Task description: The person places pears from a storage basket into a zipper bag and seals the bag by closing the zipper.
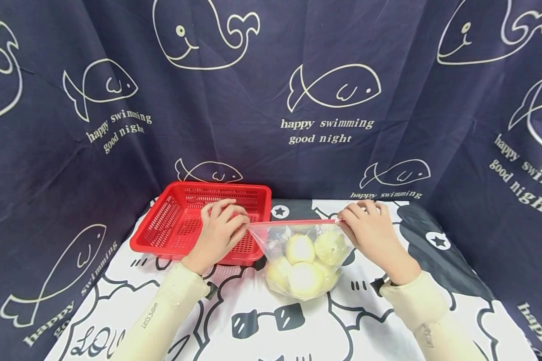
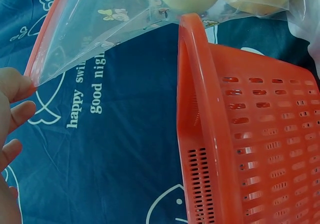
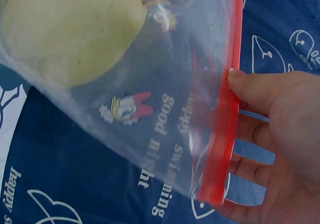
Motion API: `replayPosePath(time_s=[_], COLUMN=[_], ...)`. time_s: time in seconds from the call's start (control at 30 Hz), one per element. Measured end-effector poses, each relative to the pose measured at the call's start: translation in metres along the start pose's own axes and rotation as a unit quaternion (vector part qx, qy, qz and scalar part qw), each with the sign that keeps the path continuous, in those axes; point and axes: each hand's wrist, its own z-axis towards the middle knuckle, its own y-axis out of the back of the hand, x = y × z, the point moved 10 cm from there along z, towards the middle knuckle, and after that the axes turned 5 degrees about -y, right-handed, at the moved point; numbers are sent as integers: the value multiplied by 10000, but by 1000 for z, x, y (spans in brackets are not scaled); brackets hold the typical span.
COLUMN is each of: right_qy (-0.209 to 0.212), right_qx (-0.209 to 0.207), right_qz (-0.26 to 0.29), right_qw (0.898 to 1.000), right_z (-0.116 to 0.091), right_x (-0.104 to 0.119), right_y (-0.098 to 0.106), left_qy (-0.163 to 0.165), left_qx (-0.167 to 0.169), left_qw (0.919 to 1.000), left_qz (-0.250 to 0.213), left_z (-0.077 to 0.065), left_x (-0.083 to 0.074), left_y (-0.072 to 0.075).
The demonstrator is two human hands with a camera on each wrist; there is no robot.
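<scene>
A clear zip-top bag (image 1: 274,239) with a red zip strip stands on the table, its top edge stretched straight between both hands. Several pale yellow pears (image 1: 306,279) fill its lower part; one pear (image 3: 75,29) shows a stem in the right wrist view. My left hand (image 1: 222,228) pinches the left end of the red strip (image 2: 46,36) between thumb and finger, the other fingers apart from it. At the opposite end, my right hand (image 1: 374,233) pinches the strip, thumb on one face and fingers behind. Small cartoon prints mark the plastic.
A red perforated plastic basket (image 1: 162,245) stands left of the bag, partly under my left hand and forearm. The table wears a black-and-white cartoon cloth (image 1: 271,346). Dark blue fabric (image 1: 262,115) with fish drawings hangs behind and at both sides.
</scene>
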Motion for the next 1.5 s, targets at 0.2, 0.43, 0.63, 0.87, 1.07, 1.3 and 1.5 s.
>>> replayPosePath(time_s=[0.2, 0.43, 0.63, 0.87, 1.07, 1.3, 1.5], right_qy=[-176, -231, -364, -484, -682, -822, -1090], right_qx=[-8, -116, -195, -261, -228, -150, -20], right_qz=[55, 134, 171, 180, 214, 226, 666], right_qw=[9998, 9996, 9990, 9983, 9972, 9963, 9918], right_z=[-4, -9, -14, -21, -27, -33, -35], right_x=[-8, -14, -21, -30, -37, -41, -46], right_y=[3, 8, 13, 16, 17, 16, 11], left_qy=[52, 88, 87, 166, 201, 251, 484], left_qx=[39, 55, 27, 80, 74, 24, 115], left_qw=[10000, 9999, 10000, 9998, 9998, 9997, 9986], left_qz=[28, 32, 29, -33, -42, -77, -158], left_z=[-2, -3, -4, -5, -7, -9, -11], left_x=[2, 2, 2, 5, 6, 6, 9], left_y=[-1, -2, -3, -5, -6, -6, -10])
